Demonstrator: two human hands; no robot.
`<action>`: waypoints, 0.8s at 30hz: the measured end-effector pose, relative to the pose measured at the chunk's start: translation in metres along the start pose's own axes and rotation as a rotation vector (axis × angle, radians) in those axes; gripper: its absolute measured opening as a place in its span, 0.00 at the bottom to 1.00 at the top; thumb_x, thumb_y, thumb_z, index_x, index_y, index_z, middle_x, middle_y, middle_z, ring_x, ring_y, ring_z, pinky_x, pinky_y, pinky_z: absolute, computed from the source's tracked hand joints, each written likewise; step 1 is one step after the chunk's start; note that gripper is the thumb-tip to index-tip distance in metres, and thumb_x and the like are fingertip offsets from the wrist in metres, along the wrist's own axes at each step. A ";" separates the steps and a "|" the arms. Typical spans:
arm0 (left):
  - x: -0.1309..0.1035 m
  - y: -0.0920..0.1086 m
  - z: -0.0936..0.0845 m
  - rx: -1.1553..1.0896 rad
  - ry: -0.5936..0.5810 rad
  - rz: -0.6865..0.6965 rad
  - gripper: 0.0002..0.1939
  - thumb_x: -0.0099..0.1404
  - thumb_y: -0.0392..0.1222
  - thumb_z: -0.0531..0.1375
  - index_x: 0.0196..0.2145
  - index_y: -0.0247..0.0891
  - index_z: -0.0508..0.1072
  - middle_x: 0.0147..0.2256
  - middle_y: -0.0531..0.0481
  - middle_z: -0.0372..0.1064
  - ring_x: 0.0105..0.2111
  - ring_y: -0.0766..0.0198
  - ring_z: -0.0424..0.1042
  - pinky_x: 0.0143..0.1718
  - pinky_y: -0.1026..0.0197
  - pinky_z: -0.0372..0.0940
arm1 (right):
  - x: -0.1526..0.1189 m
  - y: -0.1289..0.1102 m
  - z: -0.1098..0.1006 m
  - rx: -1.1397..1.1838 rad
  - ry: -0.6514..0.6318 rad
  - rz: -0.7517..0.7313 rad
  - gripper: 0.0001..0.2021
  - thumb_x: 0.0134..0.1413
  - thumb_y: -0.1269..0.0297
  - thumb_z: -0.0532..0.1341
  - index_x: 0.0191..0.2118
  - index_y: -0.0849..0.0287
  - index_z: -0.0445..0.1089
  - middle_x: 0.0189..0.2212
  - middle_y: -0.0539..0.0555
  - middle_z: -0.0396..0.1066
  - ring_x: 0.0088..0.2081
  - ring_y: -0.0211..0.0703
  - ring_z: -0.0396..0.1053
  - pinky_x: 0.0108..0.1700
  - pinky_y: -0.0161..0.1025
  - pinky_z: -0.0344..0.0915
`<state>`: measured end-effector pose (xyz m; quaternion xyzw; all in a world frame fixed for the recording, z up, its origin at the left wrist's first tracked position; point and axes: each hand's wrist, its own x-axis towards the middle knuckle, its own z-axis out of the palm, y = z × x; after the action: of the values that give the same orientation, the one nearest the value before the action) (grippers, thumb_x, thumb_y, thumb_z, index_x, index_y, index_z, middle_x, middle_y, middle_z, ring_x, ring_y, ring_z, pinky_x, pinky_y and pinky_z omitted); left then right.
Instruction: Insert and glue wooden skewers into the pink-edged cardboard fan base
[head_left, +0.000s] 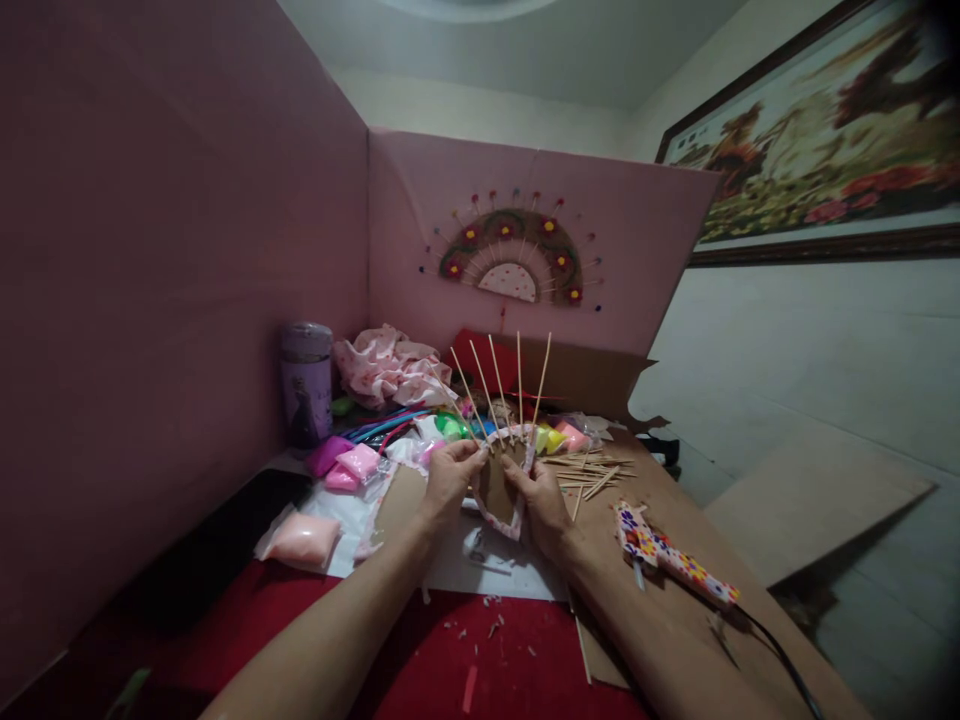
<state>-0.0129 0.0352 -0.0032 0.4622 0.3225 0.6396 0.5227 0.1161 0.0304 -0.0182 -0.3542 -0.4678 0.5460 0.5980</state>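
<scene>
Both hands hold up a small rounded cardboard piece (495, 490) edged with pink-and-white fabric. Several thin wooden sticks (499, 380) fan upward from its top edge. My left hand (454, 475) is closed on the piece's left edge, near the base of the leftmost sticks. On the right edge, my right hand (544, 500) grips it, with the thumb lying on the cardboard face just below the sticks. Some of the fingers are hidden behind the piece. Beneath the hands lies a white sheet (457, 575), and another fabric-edged cardboard piece (401, 500) is left of my left hand.
Loose wooden sticks (592, 470) and a flowered glue gun (667, 560) with a cord lie at right. Bagged clay (300, 540), a purple tumbler (306, 385) and crumpled fabric (394, 365) stand left. A decorated fan (517, 250) hangs on the pink panel behind.
</scene>
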 end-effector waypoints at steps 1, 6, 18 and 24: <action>-0.001 0.000 0.001 -0.004 -0.005 -0.007 0.13 0.41 0.45 0.69 0.17 0.35 0.72 0.17 0.55 0.63 0.17 0.71 0.59 0.20 0.68 0.54 | -0.001 0.000 0.001 0.016 0.007 0.005 0.18 0.37 0.54 0.71 0.32 0.61 0.73 0.26 0.53 0.75 0.25 0.43 0.72 0.30 0.40 0.68; -0.005 -0.002 0.005 -0.032 0.033 -0.028 0.13 0.40 0.46 0.69 0.20 0.34 0.75 0.19 0.53 0.67 0.19 0.69 0.63 0.22 0.67 0.58 | -0.004 0.000 0.004 0.068 0.037 -0.013 0.16 0.36 0.56 0.71 0.31 0.62 0.73 0.24 0.52 0.75 0.24 0.43 0.72 0.28 0.39 0.68; -0.007 -0.001 0.011 -0.075 0.070 -0.037 0.19 0.43 0.51 0.69 0.28 0.33 0.77 0.24 0.51 0.71 0.22 0.68 0.66 0.23 0.66 0.62 | -0.006 -0.004 0.006 0.181 0.049 0.006 0.15 0.37 0.59 0.71 0.33 0.61 0.73 0.25 0.52 0.76 0.24 0.45 0.73 0.29 0.41 0.71; -0.006 0.003 0.007 -0.074 0.049 -0.084 0.18 0.42 0.47 0.70 0.29 0.32 0.76 0.25 0.51 0.71 0.21 0.68 0.67 0.21 0.66 0.62 | -0.007 -0.005 0.006 0.171 0.049 -0.008 0.15 0.37 0.59 0.72 0.33 0.61 0.75 0.27 0.52 0.77 0.26 0.42 0.73 0.32 0.38 0.70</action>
<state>-0.0075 0.0281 -0.0001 0.4127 0.3305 0.6399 0.5576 0.1124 0.0227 -0.0131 -0.3132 -0.4059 0.5727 0.6397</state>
